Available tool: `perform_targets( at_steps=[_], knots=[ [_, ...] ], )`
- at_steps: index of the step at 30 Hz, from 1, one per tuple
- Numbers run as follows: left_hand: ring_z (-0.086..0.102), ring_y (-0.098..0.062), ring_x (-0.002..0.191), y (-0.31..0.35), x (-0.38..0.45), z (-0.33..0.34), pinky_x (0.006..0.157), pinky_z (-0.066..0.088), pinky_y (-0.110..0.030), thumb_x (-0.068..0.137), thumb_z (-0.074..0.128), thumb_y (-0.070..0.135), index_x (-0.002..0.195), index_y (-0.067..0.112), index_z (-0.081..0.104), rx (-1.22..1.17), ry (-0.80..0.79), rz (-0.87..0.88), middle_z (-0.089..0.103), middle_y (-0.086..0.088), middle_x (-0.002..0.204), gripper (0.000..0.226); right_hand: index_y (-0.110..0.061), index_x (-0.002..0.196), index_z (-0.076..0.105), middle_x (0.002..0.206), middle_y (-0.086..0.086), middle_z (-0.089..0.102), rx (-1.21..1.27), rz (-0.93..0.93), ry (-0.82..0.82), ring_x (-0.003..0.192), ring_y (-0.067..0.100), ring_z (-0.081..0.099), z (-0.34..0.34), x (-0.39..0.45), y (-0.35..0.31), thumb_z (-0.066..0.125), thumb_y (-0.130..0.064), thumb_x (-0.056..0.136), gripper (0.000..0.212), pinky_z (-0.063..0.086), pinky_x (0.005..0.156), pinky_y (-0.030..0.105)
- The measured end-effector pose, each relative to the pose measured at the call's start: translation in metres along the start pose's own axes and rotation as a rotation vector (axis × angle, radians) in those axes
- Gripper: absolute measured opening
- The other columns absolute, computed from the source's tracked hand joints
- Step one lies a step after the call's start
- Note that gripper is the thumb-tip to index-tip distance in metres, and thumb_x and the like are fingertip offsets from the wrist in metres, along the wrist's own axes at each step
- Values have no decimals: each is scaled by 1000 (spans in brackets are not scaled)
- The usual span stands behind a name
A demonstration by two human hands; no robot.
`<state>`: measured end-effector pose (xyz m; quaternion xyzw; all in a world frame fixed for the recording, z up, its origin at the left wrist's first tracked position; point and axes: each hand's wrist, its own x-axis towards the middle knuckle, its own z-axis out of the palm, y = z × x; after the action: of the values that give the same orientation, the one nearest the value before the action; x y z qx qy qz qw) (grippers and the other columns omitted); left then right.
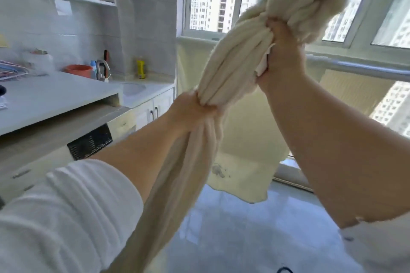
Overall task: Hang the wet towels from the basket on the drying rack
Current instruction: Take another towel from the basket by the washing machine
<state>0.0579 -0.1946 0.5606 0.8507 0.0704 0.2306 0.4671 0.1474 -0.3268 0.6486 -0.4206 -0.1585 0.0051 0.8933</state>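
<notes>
The lower end of the cream towel [224, 77] runs out of view at the bottom edge. The left hand [190, 113] hides its own fingers behind the bunched cloth. Items on the desk [55, 91] at far left are blurred and cut off.

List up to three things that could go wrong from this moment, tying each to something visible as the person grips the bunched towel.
1. Both the left hand and right hand grip the twisted cream towel; wrung water may wet the glossy floor, a slip risk.
2. Its lower end hangs long and may drag.
3. Bunched, it must be spread before reaching the rail.
</notes>
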Motion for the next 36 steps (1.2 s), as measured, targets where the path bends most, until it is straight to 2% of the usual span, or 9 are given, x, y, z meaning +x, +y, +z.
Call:
perform_targets(
  at_steps=[4, 10, 14, 21, 24, 28, 31, 33, 36],
  knots=[
    [62, -25, 98, 47, 8, 81, 80, 47, -32, 86, 60, 25, 109, 12, 63, -66, 49, 51, 68, -10, 105, 26, -14, 126, 51, 116, 12, 67, -140, -180, 129, 99, 28, 69, -84, 1, -60, 78, -23, 60, 72, 57, 83, 50],
    [60, -30, 106, 115, 15, 216, 92, 49, -42, 75, 51, 39, 112, 16, 62, -208, -80, 110, 67, -11, 110, 44, -18, 122, 53, 111, 9, 69, -280, -327, 361, 101, 27, 67, -222, -14, -145, 77, -28, 59, 68, 54, 88, 53],
    [61, -27, 95, 157, 6, 304, 73, 47, -27, 83, 51, 27, 110, 9, 60, -331, -239, 120, 66, -13, 104, 35, -23, 121, 50, 106, 0, 69, -355, -412, 517, 98, 19, 68, -297, -28, -197, 77, -26, 65, 62, 55, 89, 48],
    [60, -19, 91, 191, 28, 383, 75, 47, -30, 86, 51, 21, 111, 22, 58, -365, -409, 157, 64, -1, 100, 26, -32, 104, 51, 113, -3, 65, -552, -632, 715, 104, 14, 64, -367, -7, -231, 78, -44, 50, 62, 52, 93, 41],
    [57, -13, 87, 192, 51, 406, 75, 46, -28, 89, 51, 20, 113, 22, 54, -402, -452, 133, 60, 4, 97, 24, -23, 121, 47, 121, 2, 59, -645, -643, 787, 109, 17, 60, -384, 20, -231, 77, -51, 47, 84, 51, 95, 39],
    [51, -7, 83, 194, 91, 424, 74, 43, -28, 92, 49, 22, 115, 23, 49, -396, -448, 163, 54, 6, 98, 23, -11, 138, 37, 135, 9, 45, -847, -741, 761, 122, 24, 49, -387, 63, -233, 78, -48, 56, 99, 44, 104, 37],
    [51, -3, 84, 201, 123, 430, 72, 42, -20, 93, 49, 22, 117, 24, 48, -461, -461, 163, 52, 12, 96, 24, 0, 139, 33, 137, 13, 37, -1077, -854, 682, 128, 30, 38, -383, 102, -237, 80, -30, 69, 89, 33, 111, 32],
    [47, 4, 80, 205, 140, 434, 64, 38, -14, 95, 48, 22, 112, 30, 45, -486, -484, 183, 48, 18, 91, 19, 5, 136, 33, 132, 13, 35, -1146, -963, 642, 128, 29, 34, -384, 126, -240, 78, -20, 72, 82, 27, 110, 18],
    [45, 7, 78, 204, 160, 444, 59, 36, -10, 96, 47, 23, 113, 34, 39, -498, -506, 197, 45, 23, 90, 22, 12, 133, 37, 132, 29, 37, -1273, -1049, 605, 124, 20, 28, -389, 160, -237, 72, -13, 69, 77, 19, 103, 1]
  ],
)
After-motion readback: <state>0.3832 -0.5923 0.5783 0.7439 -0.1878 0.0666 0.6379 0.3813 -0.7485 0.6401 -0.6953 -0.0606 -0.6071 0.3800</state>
